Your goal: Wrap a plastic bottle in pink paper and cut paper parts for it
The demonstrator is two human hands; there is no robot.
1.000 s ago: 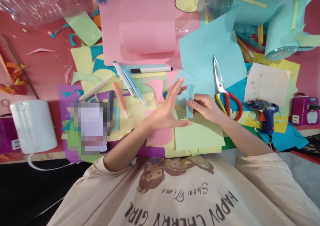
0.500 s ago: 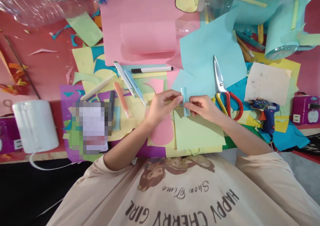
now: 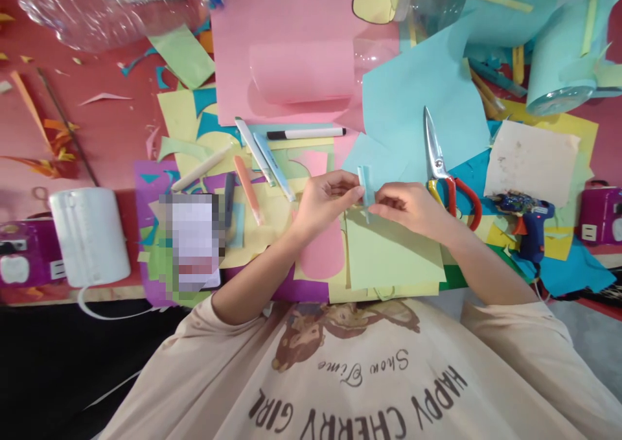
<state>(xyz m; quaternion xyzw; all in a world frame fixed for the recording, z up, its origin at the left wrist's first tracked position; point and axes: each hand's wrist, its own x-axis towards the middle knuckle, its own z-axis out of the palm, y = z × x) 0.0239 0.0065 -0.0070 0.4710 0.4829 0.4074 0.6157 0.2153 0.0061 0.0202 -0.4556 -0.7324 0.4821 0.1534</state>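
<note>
A narrow light-blue paper strip, which looks folded along its length, stands nearly upright in view between my two hands. My left hand pinches its left edge between thumb and fingers. From the other side my right hand has thumb and forefinger closed at the strip's lower right edge. Both hands are above a pale green sheet of paper. To the right of my right hand lie scissors with red and yellow handles, points away from me.
A blue glue gun lies at right beside a stained white sheet. Left of my hands are several pens, including a black-and-white marker, and a blurred-out phone. A pink paper-wrapped bottle lies beyond.
The whole view has shifted, so the table things appear slightly further right. My right hand's fingers have moved slightly on the strip's edge; my left hand keeps its pinch.
</note>
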